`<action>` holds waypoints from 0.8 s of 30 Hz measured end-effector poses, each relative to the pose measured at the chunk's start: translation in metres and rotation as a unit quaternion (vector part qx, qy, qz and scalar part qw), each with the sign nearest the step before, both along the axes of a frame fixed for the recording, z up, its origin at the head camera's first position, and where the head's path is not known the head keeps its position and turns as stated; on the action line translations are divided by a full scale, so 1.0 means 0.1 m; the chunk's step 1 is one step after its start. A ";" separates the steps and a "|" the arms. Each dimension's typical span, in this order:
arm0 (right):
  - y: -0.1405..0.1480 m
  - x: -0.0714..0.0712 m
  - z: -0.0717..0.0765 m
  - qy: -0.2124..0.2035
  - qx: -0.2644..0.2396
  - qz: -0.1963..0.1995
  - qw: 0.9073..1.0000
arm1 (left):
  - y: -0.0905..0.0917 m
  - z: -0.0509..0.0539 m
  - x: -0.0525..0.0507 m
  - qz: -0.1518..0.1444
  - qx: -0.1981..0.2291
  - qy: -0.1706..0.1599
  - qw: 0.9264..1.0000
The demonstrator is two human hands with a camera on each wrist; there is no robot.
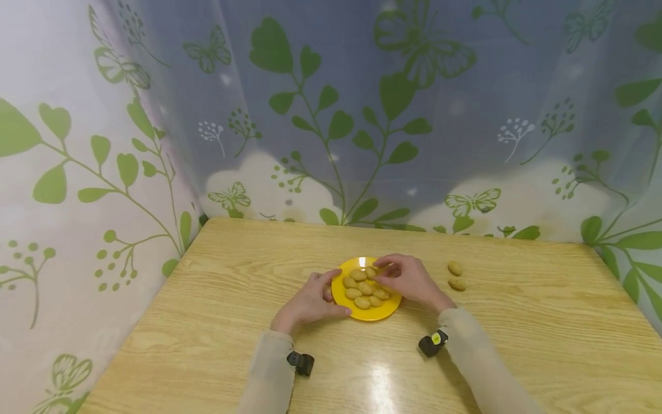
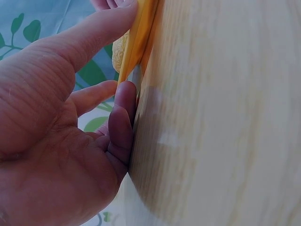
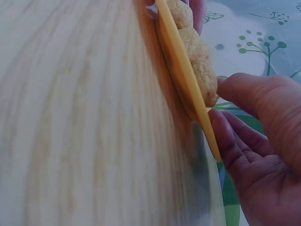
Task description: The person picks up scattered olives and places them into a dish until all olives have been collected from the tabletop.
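A round yellow plate [image 1: 369, 314] holds several small, rounded, yellow-brown pieces with rough skin [image 3: 202, 70]; their exact kind I cannot tell. My left hand [image 1: 312, 302] grips the plate's left rim, its thumb at the near edge and its fingers round the side. Seen from the left wrist, the thumb of the left hand [image 2: 56, 113] lies on the rim while some fingers curl low beside the table. At the plate's right side, my right hand [image 1: 411, 279] pinches one piece [image 1: 370, 272] with thumb and index finger. Other fingers of the right hand [image 3: 263, 146] touch the rim.
Two more such pieces, one farther [image 1: 454, 268] and one nearer [image 1: 457, 284], lie on the wooden table [image 1: 517, 322] to the right of the plate. A leaf-and-butterfly patterned curtain [image 1: 331, 115] hangs along the table's back and sides.
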State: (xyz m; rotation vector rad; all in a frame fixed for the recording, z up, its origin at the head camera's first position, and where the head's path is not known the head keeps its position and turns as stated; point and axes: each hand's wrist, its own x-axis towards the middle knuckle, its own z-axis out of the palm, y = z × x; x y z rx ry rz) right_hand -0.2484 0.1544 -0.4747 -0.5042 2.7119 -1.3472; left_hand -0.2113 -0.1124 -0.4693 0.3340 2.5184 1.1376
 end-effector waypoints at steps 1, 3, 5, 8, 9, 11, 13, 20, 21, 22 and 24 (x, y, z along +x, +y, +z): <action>0.01 0.01 0.01 0.000 -0.002 -0.003 1.000 | 0.00 0.00 0.00 0.001 0.001 -0.001 1.000; 0.04 0.02 0.02 0.000 -0.004 -0.009 1.000 | 0.01 0.01 -0.01 0.001 0.001 -0.001 1.000; 0.06 0.03 0.02 0.000 -0.007 -0.011 1.000 | 0.01 0.01 -0.02 0.002 -0.002 -0.001 1.000; 0.09 0.05 0.02 0.005 -0.008 -0.012 1.000 | 0.01 0.00 -0.02 0.002 -0.006 -0.001 1.000; 0.10 0.06 0.02 0.008 -0.008 -0.011 1.000 | 0.01 0.00 -0.03 0.002 -0.007 0.000 1.000; 0.12 0.08 0.02 0.012 -0.011 -0.012 1.000 | 0.01 -0.01 -0.03 0.002 -0.008 0.000 1.000; 0.14 0.10 0.03 0.014 -0.012 -0.011 1.000 | 0.01 -0.01 -0.03 0.003 -0.008 0.001 1.000; 0.26 0.20 0.05 0.022 -0.021 -0.013 0.999 | 0.01 -0.01 -0.02 0.003 -0.006 0.002 1.000; 0.28 0.21 0.05 0.023 -0.024 -0.013 0.999 | 0.01 -0.01 -0.02 0.003 -0.005 0.002 1.000; 0.31 0.22 0.04 0.026 -0.024 -0.011 0.999 | 0.01 -0.01 -0.02 0.002 -0.004 0.001 1.000; 0.35 0.25 0.03 0.029 -0.025 -0.011 0.999 | 0.01 -0.01 -0.01 0.002 -0.003 -0.001 1.000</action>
